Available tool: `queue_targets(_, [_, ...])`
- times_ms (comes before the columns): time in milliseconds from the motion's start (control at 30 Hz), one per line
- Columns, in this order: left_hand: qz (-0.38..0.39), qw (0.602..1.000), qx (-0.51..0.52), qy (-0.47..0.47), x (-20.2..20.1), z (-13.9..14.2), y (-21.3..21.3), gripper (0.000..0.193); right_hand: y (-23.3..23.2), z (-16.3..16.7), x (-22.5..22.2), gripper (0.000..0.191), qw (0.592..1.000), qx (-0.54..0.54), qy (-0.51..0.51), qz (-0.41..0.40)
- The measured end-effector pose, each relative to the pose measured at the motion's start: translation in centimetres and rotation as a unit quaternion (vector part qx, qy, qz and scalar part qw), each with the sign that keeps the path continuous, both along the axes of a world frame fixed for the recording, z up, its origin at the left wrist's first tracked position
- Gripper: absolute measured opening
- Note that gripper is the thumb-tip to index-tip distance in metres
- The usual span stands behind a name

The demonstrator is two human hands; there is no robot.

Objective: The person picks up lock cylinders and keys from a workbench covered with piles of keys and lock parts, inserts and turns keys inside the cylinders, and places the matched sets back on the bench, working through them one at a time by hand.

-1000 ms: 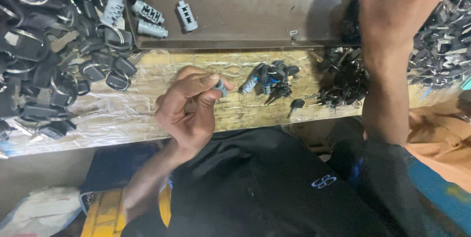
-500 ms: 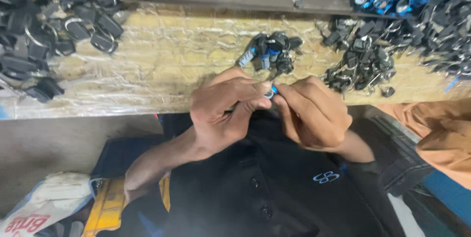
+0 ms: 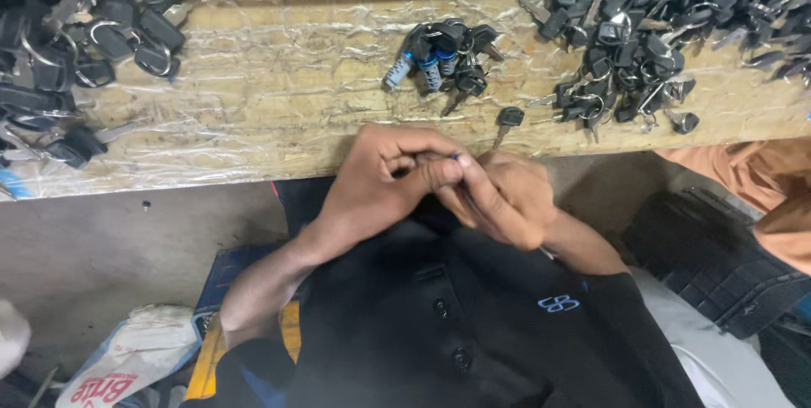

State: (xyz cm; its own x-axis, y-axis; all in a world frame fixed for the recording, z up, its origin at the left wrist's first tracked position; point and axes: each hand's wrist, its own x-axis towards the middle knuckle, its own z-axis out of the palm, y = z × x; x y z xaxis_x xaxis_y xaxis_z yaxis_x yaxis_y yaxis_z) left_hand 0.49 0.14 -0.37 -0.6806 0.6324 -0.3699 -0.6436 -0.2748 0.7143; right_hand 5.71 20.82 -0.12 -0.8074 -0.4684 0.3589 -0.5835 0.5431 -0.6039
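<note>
Both hands met just off the near edge of the bench (image 3: 279, 133), over the person's black shirt (image 3: 473, 323). The left hand (image 3: 384, 184) and the right hand (image 3: 507, 197) were pinched together on one small part (image 3: 454, 156), of which only a dark-blue tip showed between the fingertips; what kind of piece it was could not be told. The grip was narrow, fingers of both hands folded close about it.

Just beyond the grip lay a single black-headed key (image 3: 507, 118), and further off a small cluster of lock cylinders (image 3: 443, 57) with keys in them. Off to the right of the grip sat a key heap (image 3: 625, 62); well off to the left, a heap of black fobs (image 3: 76, 45).

The step looked like fitting or working the small part by fingertip. The next move seemingly called for a firm pinch and a fine turn or press, with care not to drop the piece over the edge.
</note>
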Motion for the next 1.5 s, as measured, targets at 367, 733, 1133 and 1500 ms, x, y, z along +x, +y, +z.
queue_targets(367, [0.272, 0.887, -0.251, 0.274, 1.0, -2.0, -0.9, 0.025, 2.1, 1.0, -6.0, 0.022, 0.969, 0.084, -0.132, -0.193])
queue_targets(733, [0.244, 0.900, -0.263, 0.248, -1.5, -1.9, -1.9, 0.017, -0.3, 5.4, -6.2, 0.013, 0.925, -0.164, -0.197, -0.282])
queue_targets(1133, [0.164, 0.961, -0.044, 0.219, -3.9, -3.5, -2.7, 0.026, -0.7, 3.3, -9.1, 0.037, 0.994, -0.019, -0.089, -0.066])
queue_targets(1500, [0.054, 0.875, -0.220, 0.428, -4.7, -0.5, -4.4, 0.027, -2.5, 4.8, -11.0, 0.019, 0.979, 0.150, 0.103, 0.093])
